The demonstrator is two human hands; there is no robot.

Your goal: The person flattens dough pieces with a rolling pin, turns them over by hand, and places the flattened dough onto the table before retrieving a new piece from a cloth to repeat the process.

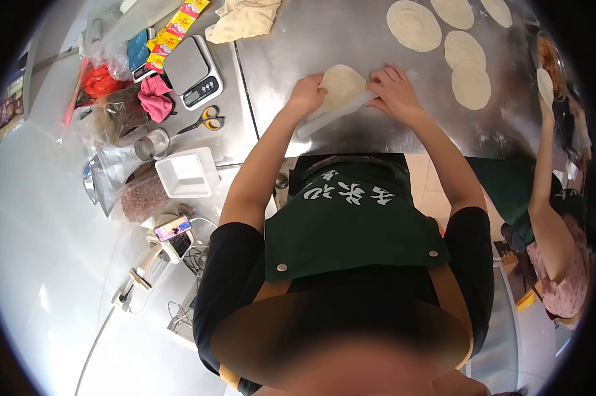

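Note:
A flattened dough round (pixel 344 84) lies on the metal worktable in front of me. My left hand (pixel 308 94) is closed at its left edge, thumb and fingers pinching the dough. A pale rolling pin (pixel 334 117) lies slantwise along the near side of the round. My right hand (pixel 393 90) is curled over the pin toward its right end, with the fingertips near the dough's right edge.
Several rolled dough rounds (pixel 413 26) lie at the back right. A folded cloth-like dough sheet (pixel 245 18) is at the back. To the left are a digital scale (pixel 193 71), scissors (pixel 209 119) and a white tub (pixel 187 173). A co-worker's arm (pixel 543 158) reaches in at right.

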